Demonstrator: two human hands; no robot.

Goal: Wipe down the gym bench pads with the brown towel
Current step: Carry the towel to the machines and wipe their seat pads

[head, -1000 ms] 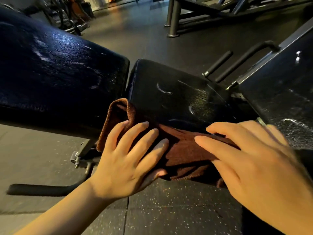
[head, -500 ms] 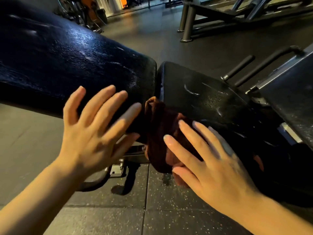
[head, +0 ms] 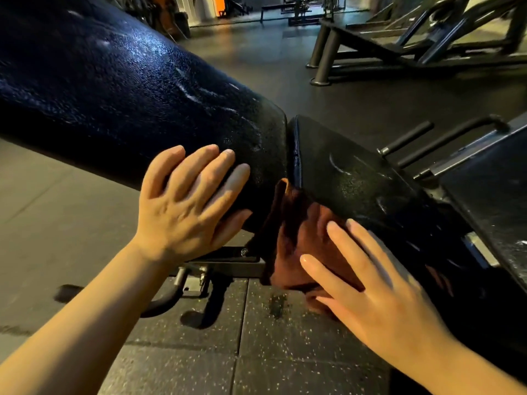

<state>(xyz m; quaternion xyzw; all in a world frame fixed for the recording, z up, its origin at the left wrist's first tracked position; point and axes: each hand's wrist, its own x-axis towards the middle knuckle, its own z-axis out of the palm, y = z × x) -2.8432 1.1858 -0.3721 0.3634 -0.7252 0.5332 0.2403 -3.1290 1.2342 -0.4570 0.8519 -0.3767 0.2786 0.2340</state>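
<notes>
Now: towel draped at the pad gap

Brown towel (head: pixel 302 240) hangs over the near edge of the seat pad (head: pixel 356 183), right by the gap to the back pad (head: pixel 128 89). Right hand (head: pixel 379 292) lies flat on it, fingers (head: pixel 339 238) straight and spread, tips pointing up toward the pad top. Left hand (head: pixel 185 206) off the towel, fingers straight, resting flat on the back pad's near side. Frame bar (head: pixel 228 262) below, speckled floor (head: pixel 256 352) underneath.

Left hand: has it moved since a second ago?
Yes. The left hand left the brown towel and now lies flat on the back pad.
</notes>
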